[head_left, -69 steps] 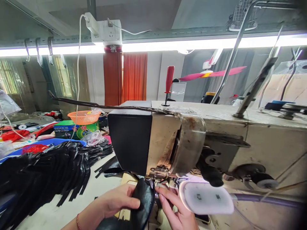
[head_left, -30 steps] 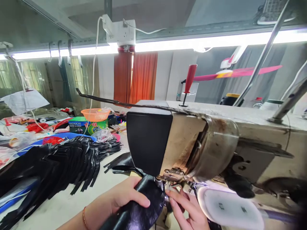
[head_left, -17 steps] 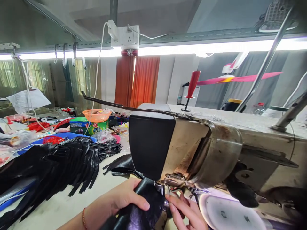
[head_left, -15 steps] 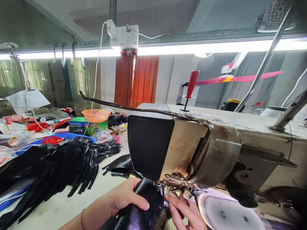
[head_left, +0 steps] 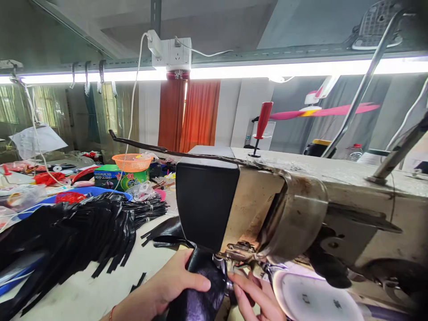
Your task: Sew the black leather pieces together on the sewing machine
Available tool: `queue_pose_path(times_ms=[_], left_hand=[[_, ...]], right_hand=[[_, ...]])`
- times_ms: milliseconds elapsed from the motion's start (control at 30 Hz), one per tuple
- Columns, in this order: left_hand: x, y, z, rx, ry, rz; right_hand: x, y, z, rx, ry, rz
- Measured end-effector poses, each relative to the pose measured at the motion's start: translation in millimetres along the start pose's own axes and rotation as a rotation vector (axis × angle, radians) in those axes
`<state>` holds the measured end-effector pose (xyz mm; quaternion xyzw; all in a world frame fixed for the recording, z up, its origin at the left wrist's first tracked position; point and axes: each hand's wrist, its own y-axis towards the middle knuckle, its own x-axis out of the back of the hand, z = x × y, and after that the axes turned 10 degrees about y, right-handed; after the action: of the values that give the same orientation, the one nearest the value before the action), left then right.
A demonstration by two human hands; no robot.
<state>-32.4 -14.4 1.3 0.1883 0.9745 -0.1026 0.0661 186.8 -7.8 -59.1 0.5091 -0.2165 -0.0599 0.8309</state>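
Observation:
My left hand (head_left: pixel 182 281) grips a glossy black leather-like piece (head_left: pixel 206 272), with the thumb on top and the other fingers hidden underneath. The piece curves down towards me, its right edge at the presser foot (head_left: pixel 228 272) of a sewing machine (head_left: pixel 281 214). Close beside that foot, on its right, is my right hand (head_left: pixel 256 294). Its fingers are bent together with the tips at the needle area; whatever they pinch is too small or hidden to make out.
Stacked black cut pieces (head_left: pixel 83 232) cover the table's left side, near a blue tray (head_left: pixel 123 194). An orange basket (head_left: pixel 132 162) rests on a green box (head_left: pixel 110 177). A red-handled screwdriver (head_left: pixel 264 120) stands upright on the machine. A lit white lamp (head_left: pixel 310 298) glows at lower right.
My left hand and forearm have shifted slightly right, turning the black piece a little. A small black strip now shows beside my left forearm. My right hand stays at the presser foot.

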Motion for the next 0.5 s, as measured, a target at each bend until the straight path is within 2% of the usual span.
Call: queue_pose_path(times_ms=[200, 500], left_hand=[[-6.1, -1.7, -3.5, -0.04, 0.017, -0.043], [-11.6, -1.2, -2.8, -0.083, 0.025, -0.121]], right_hand=[[1.4, -7.7, -8.6, 0.067, -0.126, 0.071], [0.1, -3.7, -5.2, 0.06, -0.083, 0.069]])
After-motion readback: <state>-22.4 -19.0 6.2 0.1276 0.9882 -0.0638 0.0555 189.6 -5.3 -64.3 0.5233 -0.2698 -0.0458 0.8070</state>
